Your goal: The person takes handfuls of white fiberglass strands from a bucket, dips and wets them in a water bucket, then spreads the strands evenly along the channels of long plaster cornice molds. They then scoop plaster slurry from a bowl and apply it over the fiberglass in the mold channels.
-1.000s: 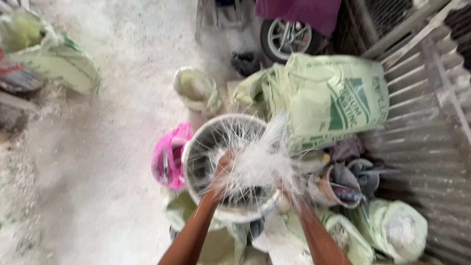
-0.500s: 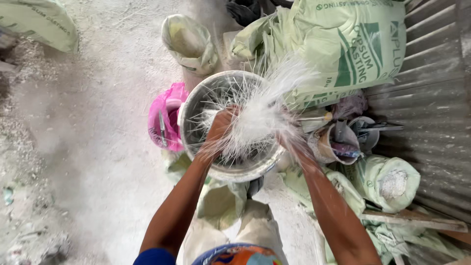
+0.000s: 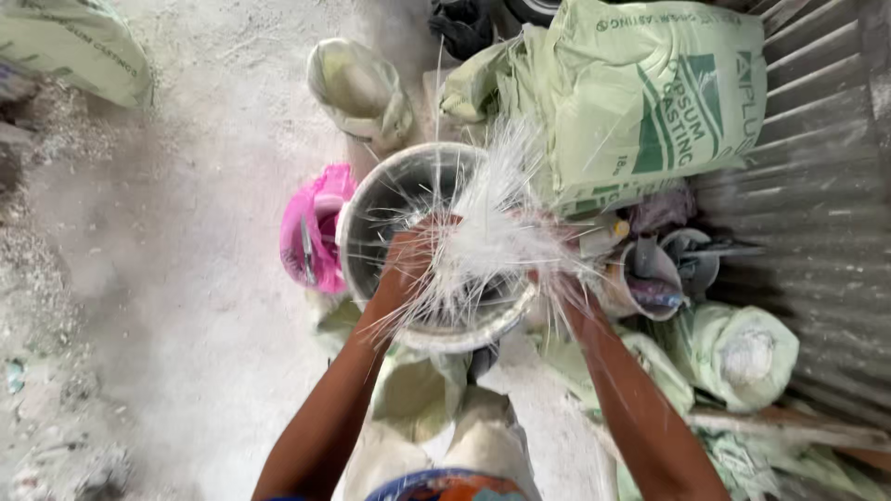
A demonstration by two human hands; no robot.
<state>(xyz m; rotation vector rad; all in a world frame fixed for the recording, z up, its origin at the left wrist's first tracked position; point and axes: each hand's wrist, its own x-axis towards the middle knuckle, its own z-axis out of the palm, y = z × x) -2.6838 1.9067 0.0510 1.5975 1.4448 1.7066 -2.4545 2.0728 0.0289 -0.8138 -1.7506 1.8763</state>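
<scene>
Dusty ground; both hands' grip (image 3: 483,260) holds white fibres (image 3: 492,223) above bucket (image 3: 371,199).

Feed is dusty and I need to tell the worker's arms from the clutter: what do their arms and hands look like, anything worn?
Both forearms are bare: no sleeves, gloves, watch or bands show. The left hand and right hand are partly hidden by white fibres, so rings cannot be ruled out. Fingers are too blurred to describe further.
</scene>
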